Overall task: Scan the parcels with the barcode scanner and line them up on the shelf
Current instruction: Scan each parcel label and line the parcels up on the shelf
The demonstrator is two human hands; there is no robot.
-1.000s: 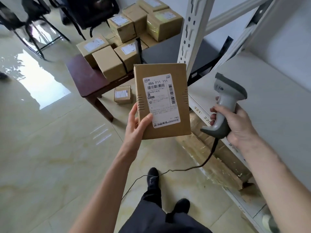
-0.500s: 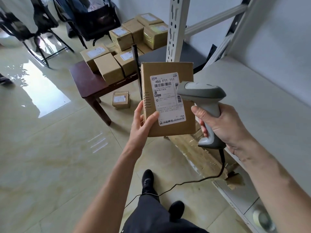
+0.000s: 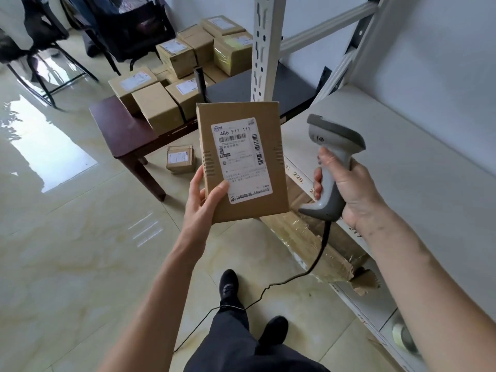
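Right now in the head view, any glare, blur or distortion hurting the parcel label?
Head view: label on the held parcel is evenly lit, large code sharp, fine print soft; window glare sits on the floor tiles only; wide-angle bends the shelf upright; the right forearm at the frame's edge is blurred.

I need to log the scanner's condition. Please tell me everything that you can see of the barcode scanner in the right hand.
The grey and white plastic pistol-shaped barcode scanner has a darker grey hood on its head, a pale handle and a dark grey foot. A thin black cable leaves the foot and runs down towards the floor. The right hand grips the handle, fingers curled round its front. It stands roughly upright, head towards the flat brown cardboard parcel, apart from it, before the white shelf.
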